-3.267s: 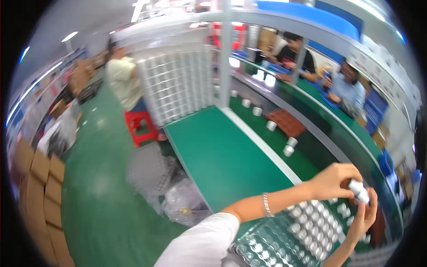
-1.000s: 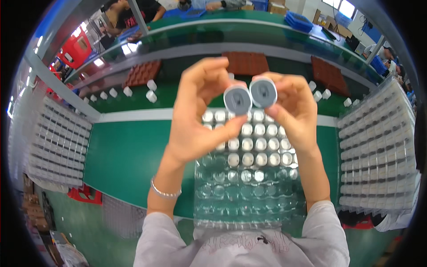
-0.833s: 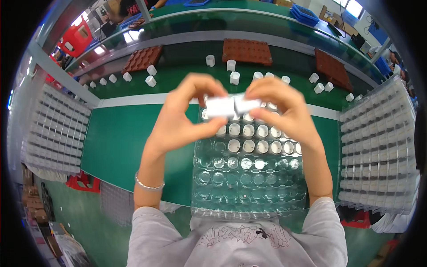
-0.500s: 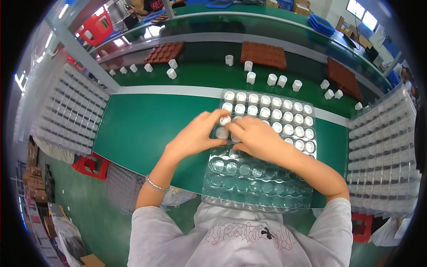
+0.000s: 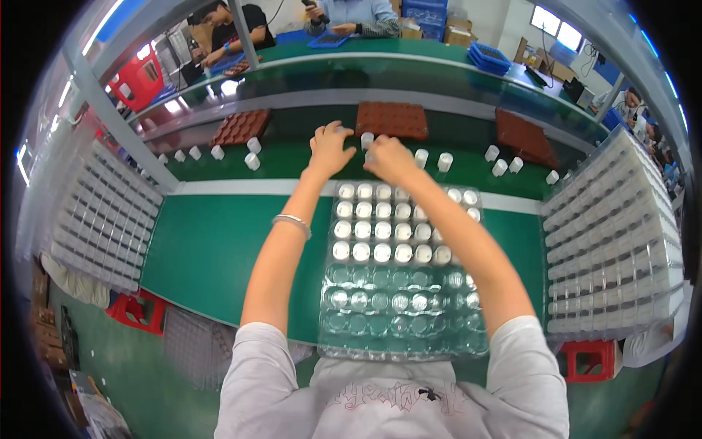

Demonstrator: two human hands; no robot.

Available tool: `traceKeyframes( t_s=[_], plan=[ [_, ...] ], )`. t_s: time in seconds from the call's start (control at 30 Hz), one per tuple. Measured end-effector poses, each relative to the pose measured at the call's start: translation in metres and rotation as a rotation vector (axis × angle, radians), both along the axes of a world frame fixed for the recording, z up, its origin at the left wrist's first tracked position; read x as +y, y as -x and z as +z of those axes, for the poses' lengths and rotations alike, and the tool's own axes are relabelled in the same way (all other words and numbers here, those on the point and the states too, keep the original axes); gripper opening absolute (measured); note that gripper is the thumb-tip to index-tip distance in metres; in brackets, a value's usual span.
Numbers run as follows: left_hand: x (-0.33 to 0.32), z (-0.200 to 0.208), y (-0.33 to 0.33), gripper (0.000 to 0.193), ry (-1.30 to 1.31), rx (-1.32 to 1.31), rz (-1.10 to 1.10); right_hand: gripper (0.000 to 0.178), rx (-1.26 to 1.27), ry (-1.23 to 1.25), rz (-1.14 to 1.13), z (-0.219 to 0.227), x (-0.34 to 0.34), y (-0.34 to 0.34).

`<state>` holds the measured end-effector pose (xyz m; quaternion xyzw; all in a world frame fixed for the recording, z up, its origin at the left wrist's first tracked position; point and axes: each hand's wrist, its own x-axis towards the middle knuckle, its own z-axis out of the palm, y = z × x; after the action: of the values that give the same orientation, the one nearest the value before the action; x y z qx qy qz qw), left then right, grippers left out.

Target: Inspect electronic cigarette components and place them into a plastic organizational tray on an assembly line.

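A clear plastic blister tray (image 5: pixel 333 333) lies before me, its far rows filled with white cylindrical pieces (image 5: pixel 382 231) and its near rows showing bare pockets. Both arms reach over it to the green conveyor belt beyond. My left hand (image 5: pixel 329 152) has thumb and forefinger apart, with a whitish spot by the fingertips that I cannot make out clearly. The fingers of my right hand (image 5: pixel 391 159) are closed around a white cylinder, mostly hidden by them. Between the hands stands another white cylinder (image 5: pixel 367 140); two more (image 5: pixel 445 162) are right of my right hand.
Stacked trays of white pieces stand at left (image 5: pixel 110 212) and right (image 5: pixel 607 241). Brown-red moulded trays (image 5: pixel 391 119) and other white cylinders (image 5: pixel 252 160) sit on the belt. Across it, people work at a green bench with blue trays (image 5: pixel 488 58). Red stools (image 5: pixel 589 361) are below.
Both hands have left the tray and moved away from me onto the belt. The tray's fourth row now shows white pieces where my hands were. The whole view has shifted.
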<state>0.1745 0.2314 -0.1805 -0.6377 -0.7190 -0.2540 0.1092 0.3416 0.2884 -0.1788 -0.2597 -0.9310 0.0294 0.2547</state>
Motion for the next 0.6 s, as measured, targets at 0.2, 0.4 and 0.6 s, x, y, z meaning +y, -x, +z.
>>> traceKeyframes(
  t_s=[0.2, 0.4, 0.6],
  plan=[
    [0.049, -0.023, -0.003, 0.050, 0.027, 0.240, 0.004, 0.025, 0.099, 0.219, 0.067, -0.005, 0.008, 0.006],
    [0.022, 0.015, -0.024, 0.035, -0.090, -0.785, -0.320, 0.035, 0.650, 0.575, 0.320, 0.031, 0.010, -0.048],
    [-0.076, 0.113, -0.091, 0.049, -0.240, -0.590, -0.547, 0.038, 0.856, 0.697, 0.487, 0.085, -0.048, -0.107]
  ],
)
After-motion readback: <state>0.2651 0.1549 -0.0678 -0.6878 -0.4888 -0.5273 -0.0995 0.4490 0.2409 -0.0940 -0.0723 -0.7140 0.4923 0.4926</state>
